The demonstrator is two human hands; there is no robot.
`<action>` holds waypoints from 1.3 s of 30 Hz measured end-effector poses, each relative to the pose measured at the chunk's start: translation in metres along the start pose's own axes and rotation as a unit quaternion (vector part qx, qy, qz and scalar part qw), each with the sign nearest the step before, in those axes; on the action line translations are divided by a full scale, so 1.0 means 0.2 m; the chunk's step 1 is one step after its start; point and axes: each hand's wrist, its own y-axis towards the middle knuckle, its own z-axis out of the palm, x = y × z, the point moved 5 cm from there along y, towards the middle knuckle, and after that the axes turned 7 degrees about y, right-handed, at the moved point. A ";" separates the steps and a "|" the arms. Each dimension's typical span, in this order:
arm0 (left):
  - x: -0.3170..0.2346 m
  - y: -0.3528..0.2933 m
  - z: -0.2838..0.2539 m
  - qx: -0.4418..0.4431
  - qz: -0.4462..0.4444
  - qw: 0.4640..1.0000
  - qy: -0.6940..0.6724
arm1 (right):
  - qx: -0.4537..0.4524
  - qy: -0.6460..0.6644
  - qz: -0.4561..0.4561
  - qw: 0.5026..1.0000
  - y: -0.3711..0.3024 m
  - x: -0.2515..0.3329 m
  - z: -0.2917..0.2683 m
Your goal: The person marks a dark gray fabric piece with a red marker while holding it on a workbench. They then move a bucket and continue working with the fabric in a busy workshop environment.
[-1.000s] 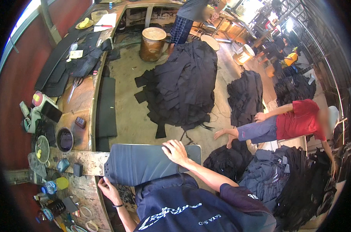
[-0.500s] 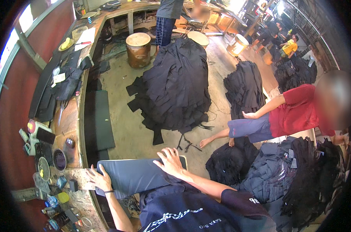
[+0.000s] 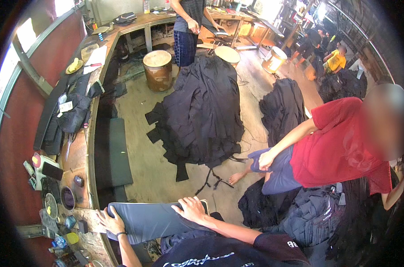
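Note:
A long dark grey panel (image 3: 150, 221) with a smooth, slightly shiny face lies crosswise in front of my body. My left hand (image 3: 111, 223) rests at its left end, fingers stretched out and the thumb over the panel's edge. Near the right end, my right hand (image 3: 193, 210) lies on top with its fingers spread. A dark flap of material shows under my right wrist. The underside of the panel is hidden.
Along the left runs a wooden bench (image 3: 75, 155) with scissors (image 3: 69, 144), a dark bowl (image 3: 68, 197) and small bottles. Ahead stands a large heap of black cloth pieces (image 3: 206, 111), with a rusty drum (image 3: 158, 71) behind it. A person in red (image 3: 340, 142) sits at right beside more piles.
The view has tilted slightly, and my hands stay on the panel. The person in red has leaned further in, their hand now at the lap. The striped-shirt person's hands have shifted.

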 end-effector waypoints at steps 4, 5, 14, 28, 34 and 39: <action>-0.01 -0.01 -0.03 0.000 -0.006 1.000 -0.007 | 0.154 0.056 0.077 0.983 0.10 -0.02 -0.01; -0.01 -0.01 -0.04 0.000 -0.008 1.000 -0.007 | 0.182 0.065 0.077 0.978 0.14 -0.02 -0.03; -0.01 0.00 -0.05 0.003 -0.014 1.000 -0.009 | 0.430 0.234 0.177 0.854 0.38 -0.26 0.14; -0.03 0.01 -0.06 0.002 0.012 1.000 0.015 | -0.303 0.176 0.219 0.911 2.44 -1.39 -0.97; 0.03 0.01 0.02 -0.007 0.024 0.999 0.022 | -0.347 0.303 0.250 0.852 3.03 -1.61 -0.91; -0.01 0.02 -0.03 -0.005 0.019 1.000 0.007 | -0.274 0.538 0.278 0.747 3.21 -1.56 -0.74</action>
